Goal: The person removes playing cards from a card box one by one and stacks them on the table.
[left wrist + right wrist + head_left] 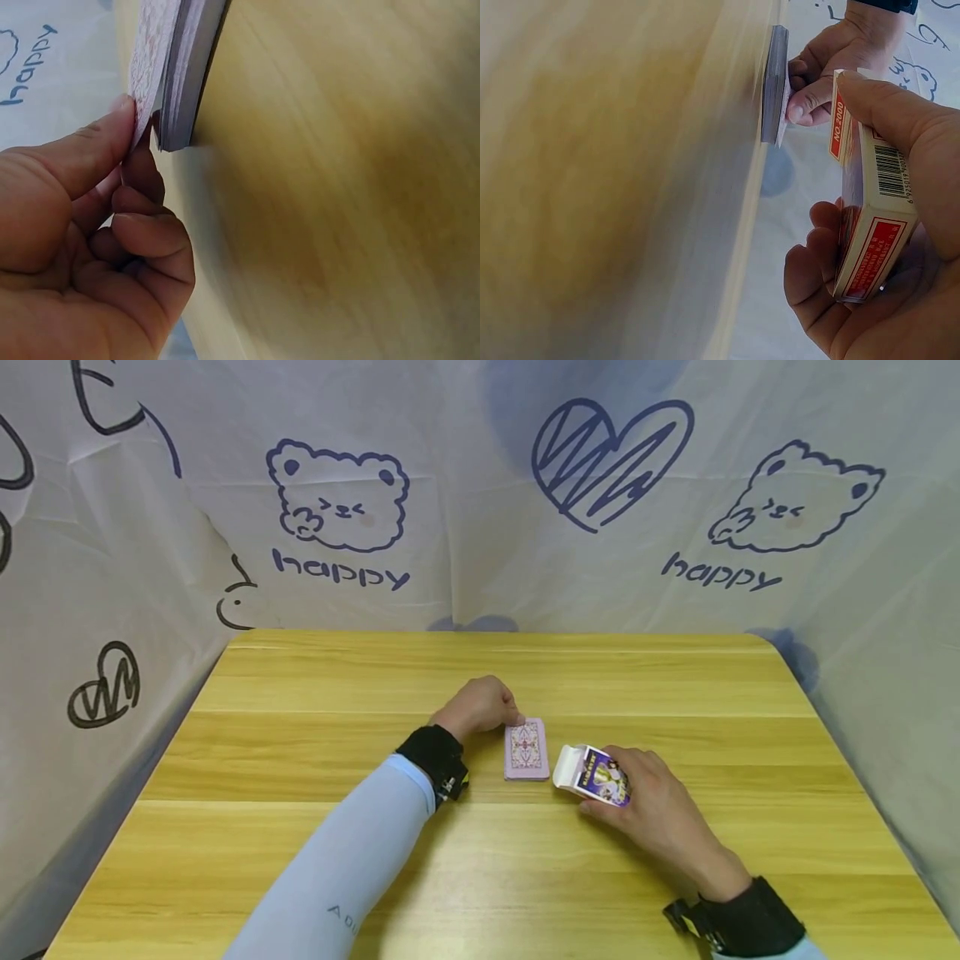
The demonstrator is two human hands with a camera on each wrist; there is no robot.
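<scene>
Head view: a small rectangular stack of playing cards with red-patterned pale backs [527,752] lies on the yellow wood-grain table [300,760], between the two hands. The left hand [480,706] pinches its far-left corner between thumb and finger; in the left wrist view the patterned top layer parts slightly from the cards beneath. The right hand [660,797] grips a small white cardboard box with a purple picture face [603,777], its open flap end towards the stack, just beside it but apart.

The likeliest trouble is a split deck: the pinch takes only the upper layer at one corner, so a lift or pull could leave the rest behind, fan the cards out or crease that corner. A hard squeeze by the right hand could also bow the thin card walls and narrow the box's mouth, and the loose flap could catch on card edges.

How many cards sit in the pinch cannot be told. The box's inside is out of sight, the right palm covers its far end, and whether the box touches the table is unclear.
</scene>
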